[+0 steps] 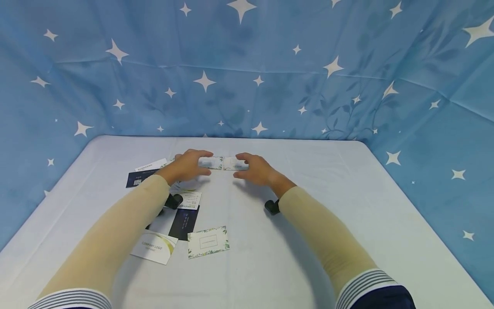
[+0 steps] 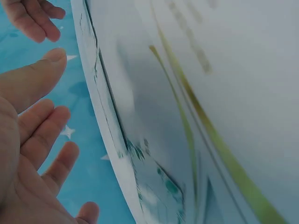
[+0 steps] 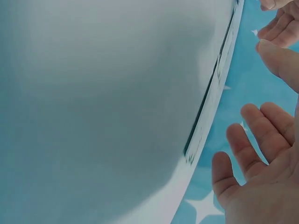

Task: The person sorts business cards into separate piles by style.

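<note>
Head view: a left card [image 1: 210, 162] and a right card [image 1: 234, 163] lie end to end on the table [image 1: 316, 171] as a leaf-patterned pair; the left hand [image 1: 189, 165] arches at the pair's left end and the right hand [image 1: 256, 169] at its right end, each with thumb and fingers parted in a wide curve, thumb toward the near side of the pair, fingers toward its far side; neither hand pinches anything, and both wrist views show loose, spread fingers raised apart from the pair; the left forearm [image 1: 115, 231], in a beige sleeve, slants up from the near left of the pair, and the right forearm [image 1: 324, 231], sleeved alike, from its near right, so that the hands face each other across the pair; left of the pair lies a navy card [image 1: 140, 178]; on its near side, toward the left, lie a dark card [image 1: 184, 223], a COMPANY LOGO card [image 1: 155, 246] and a leaf-bordered card [image 1: 209, 242]; beyond the pair hangs a starry blue backdrop [image 1: 247, 51].
</note>
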Demonstrator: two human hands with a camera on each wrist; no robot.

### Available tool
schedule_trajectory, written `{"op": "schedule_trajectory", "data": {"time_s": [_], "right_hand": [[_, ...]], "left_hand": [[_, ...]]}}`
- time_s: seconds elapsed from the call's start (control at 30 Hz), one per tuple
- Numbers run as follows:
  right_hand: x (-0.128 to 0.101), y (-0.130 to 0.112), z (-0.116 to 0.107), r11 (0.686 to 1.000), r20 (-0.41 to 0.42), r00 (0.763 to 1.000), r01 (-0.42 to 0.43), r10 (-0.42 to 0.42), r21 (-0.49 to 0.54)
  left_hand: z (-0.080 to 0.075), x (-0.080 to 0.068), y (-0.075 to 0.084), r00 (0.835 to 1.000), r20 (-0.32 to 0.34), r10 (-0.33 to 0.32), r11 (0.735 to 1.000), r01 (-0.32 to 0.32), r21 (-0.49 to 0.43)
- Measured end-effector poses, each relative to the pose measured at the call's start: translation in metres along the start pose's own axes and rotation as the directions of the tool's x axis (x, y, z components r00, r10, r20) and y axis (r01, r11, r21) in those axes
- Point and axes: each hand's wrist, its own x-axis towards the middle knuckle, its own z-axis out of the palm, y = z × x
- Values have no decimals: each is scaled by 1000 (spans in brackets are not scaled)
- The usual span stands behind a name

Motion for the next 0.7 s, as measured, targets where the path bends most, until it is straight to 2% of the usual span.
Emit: {"op": "schedule_trajectory", "data": {"time_s": [0.2, 0.33, 0.53, 0.7], "right_hand": [[19, -17, 12, 1000, -17, 1000, 6, -5, 30], [34, -22, 18, 1000, -54, 998, -28, 28, 1], [49, -28, 26, 990, -28, 995, -102, 100, -101], [57, -34, 29, 971, 11, 991, -130, 135, -199]], "left_hand": [[-8, -1, -16, 998, -17, -65, 997, 64, -41], [-13, 3, -28, 995, -29, -97, 992, 94, -89], [-12, 8, -44, 991, -4, -135, 987, 134, -92], [-12, 10, -45, 989, 21, -147, 987, 148, -69]]}}
